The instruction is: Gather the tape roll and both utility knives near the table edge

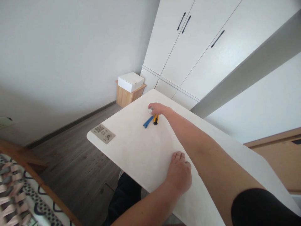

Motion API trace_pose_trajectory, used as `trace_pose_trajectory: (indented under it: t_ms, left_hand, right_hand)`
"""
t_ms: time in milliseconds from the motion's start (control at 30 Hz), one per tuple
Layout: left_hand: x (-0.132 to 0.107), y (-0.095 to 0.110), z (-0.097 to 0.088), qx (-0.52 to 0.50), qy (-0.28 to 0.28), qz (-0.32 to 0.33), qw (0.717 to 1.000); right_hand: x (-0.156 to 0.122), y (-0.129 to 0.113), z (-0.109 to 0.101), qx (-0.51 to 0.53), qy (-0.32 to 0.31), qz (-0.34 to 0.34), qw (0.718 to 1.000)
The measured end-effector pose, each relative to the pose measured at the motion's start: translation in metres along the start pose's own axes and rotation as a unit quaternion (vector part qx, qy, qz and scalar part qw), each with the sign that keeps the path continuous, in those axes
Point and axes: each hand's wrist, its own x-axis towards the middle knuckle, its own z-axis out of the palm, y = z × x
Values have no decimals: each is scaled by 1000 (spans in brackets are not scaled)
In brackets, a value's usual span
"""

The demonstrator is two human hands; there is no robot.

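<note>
My right hand (157, 108) reaches across the white table (131, 135) with its fingers closed around a small round whitish thing (150, 110), partly hidden by the fingers; it looks like a roll of tape. Just on the near side of that hand lie a slim blue tool (148, 122) with a notched end and a yellow-and-black utility knife (156, 119), side by side. The knife's far end is close under the hand. My left hand (180, 171) rests on the tabletop nearer to me, fingers slightly bent and a little apart, with nothing visible in it.
A grey label with a printed code (102, 133) is stuck at the table's left corner. Beyond the table stand a white box (131, 82) on a wooden cabinet (124, 95) and a tall white wardrobe (174, 47). A patterned cloth (30, 201) shows at lower left.
</note>
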Motion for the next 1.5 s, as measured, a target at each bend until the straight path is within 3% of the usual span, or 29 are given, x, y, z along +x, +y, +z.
trace_pose_trajectory:
  t_ms: [667, 833, 933, 1033, 1200, 1300, 1400, 1500]
  left_hand:
    - [0, 0, 2, 17, -14, -20, 1000]
    - [-1, -3, 3, 32, 7, -6, 999]
    - [-1, -4, 0, 43, -3, -6, 999]
    - [-1, -4, -5, 52, -14, -4, 999]
    - [0, -4, -9, 76, -9, 1, 997]
    - [-1, -5, -9, 111, -3, 11, 994]
    - [-1, -8, -8, 139, 6, 23, 990]
    - [0, -11, -7, 151, 18, 32, 988]
  right_hand:
    - [9, -1, -2, -32, -6, -68, 997]
    - [-3, 3, -16, -6, 33, -56, 998]
    - [-45, 21, -27, 6, 44, -14, 999]
    - [-118, 54, -19, 0, 33, 53, 998]
    - [-265, 111, 44, 5, -61, 187, 980]
    - [-331, 124, 85, 35, -108, 243, 963]
    - [-367, 122, 109, 53, -121, 274, 953]
    - [-377, 114, 117, 55, -116, 284, 950]
